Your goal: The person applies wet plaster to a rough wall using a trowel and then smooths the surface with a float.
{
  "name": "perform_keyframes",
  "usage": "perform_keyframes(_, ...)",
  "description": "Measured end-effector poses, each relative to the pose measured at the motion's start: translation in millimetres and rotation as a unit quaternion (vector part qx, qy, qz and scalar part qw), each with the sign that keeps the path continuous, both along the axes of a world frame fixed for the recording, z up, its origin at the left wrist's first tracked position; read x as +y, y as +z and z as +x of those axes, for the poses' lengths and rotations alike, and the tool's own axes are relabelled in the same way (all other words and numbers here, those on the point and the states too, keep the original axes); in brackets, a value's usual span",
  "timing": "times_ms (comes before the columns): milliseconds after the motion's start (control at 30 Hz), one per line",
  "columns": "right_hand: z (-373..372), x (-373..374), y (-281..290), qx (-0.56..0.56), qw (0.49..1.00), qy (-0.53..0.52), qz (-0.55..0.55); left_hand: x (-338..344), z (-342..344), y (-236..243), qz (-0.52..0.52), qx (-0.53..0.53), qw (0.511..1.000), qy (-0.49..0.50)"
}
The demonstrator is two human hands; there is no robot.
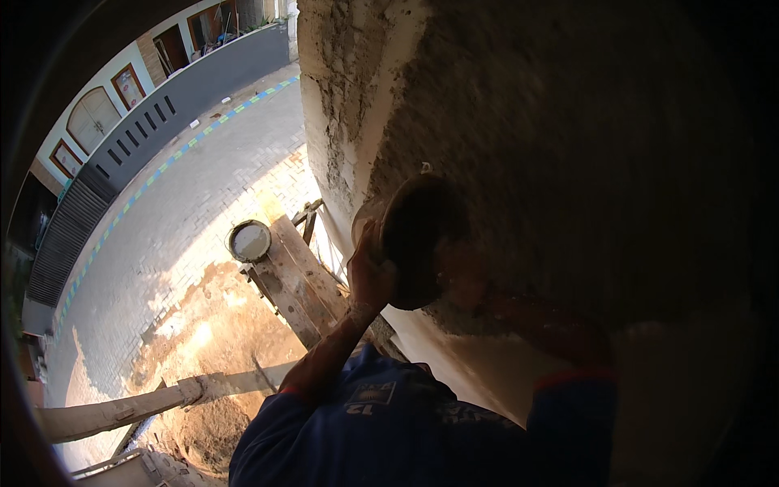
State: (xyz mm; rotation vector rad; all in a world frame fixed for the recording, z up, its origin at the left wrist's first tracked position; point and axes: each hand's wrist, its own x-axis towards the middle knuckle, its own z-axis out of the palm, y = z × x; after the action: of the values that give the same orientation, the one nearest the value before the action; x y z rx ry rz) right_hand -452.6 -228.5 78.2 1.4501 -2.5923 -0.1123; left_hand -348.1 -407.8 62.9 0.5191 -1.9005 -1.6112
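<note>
Close against the rough wall point(519, 154), a round, dark, bucket-like container point(418, 223) is held tilted, its opening in deep shadow. My left hand point(372, 272) is closed around its left rim, the thumb lying on the near side. My right hand point(464, 276) is at the opening's right side, very dark. Its fingers do not show clearly, nor does anything they may hold. What lies inside the container is hidden by shadow.
Below left, wooden planks point(296, 280) form a scaffold platform carrying a bucket point(250, 241) of grey, wet material. A long pole point(162, 399) crosses at lower left above a sand heap point(207, 426). Farther down lies a paved street point(207, 178) beside a grey boundary wall point(195, 85).
</note>
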Motion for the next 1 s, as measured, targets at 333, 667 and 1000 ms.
perform_keyframes(333,-14,49,24,-0.401,0.894,0.054,-0.193,-8,13,-2,0.013,-0.002,0.999,-0.040)
perform_keyframes(667,-12,30,5,-0.096,0.988,0.112,-0.056,-7,-6,27,0.041,-0.024,0.998,-0.052)
perform_keyframes(1000,0,48,-70,-0.226,0.971,0.074,-0.024,20,-25,21,-0.136,-0.087,0.987,-0.018)
